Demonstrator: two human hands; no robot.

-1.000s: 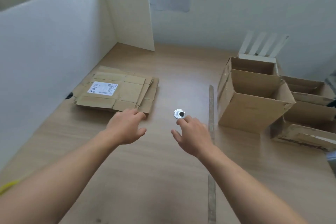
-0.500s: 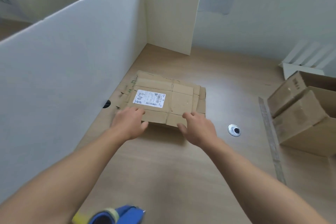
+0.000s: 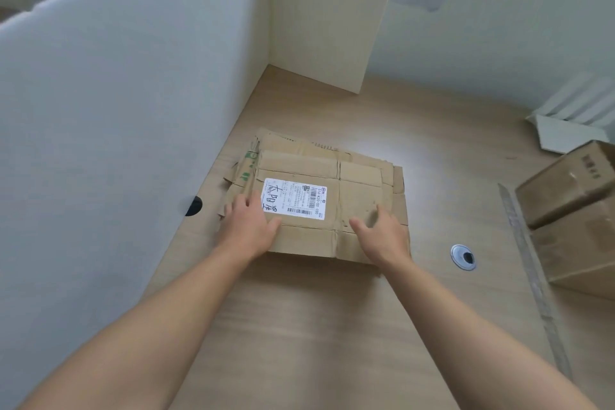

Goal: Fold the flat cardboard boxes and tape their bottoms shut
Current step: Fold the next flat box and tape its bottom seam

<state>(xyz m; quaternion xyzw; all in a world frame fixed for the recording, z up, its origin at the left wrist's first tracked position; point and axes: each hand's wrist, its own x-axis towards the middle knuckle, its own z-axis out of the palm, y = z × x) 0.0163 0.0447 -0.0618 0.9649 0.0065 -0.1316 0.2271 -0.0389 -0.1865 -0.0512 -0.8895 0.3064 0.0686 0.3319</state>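
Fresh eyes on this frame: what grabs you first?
A stack of flattened cardboard boxes lies mid-table against the white partition, and the top one carries a white shipping label. Both hands lie on that top box, the left hand at the label's left edge and the right hand near the stack's right side. Erected cardboard boxes sit at the far right.

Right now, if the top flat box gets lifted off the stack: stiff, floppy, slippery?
Probably light: the top flat box is thin cardboard. Likely stiff within panels but hinging at its visible creases, so flaps may droop. It may slide on the stack beneath; left hand and right hand only rest on top.
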